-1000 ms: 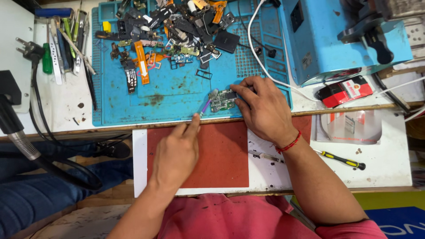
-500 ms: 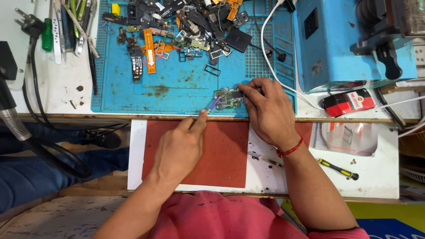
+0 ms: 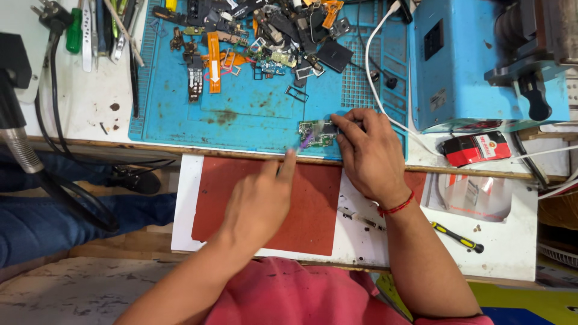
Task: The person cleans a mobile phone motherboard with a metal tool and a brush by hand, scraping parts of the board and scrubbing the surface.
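A small green circuit board (image 3: 315,133), studded with dark and silver parts, lies at the near edge of one blue work mat (image 3: 241,108). The right hand (image 3: 368,153) pins it with curled fingertips at 3 o'clock; the left hand (image 3: 260,201), at 7 o'clock, pinches one purple-tipped tool (image 3: 306,139) against it.

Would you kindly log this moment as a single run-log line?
left hand: purple-tipped tool at circuit board | right hand: steadying board | surface: blue mat
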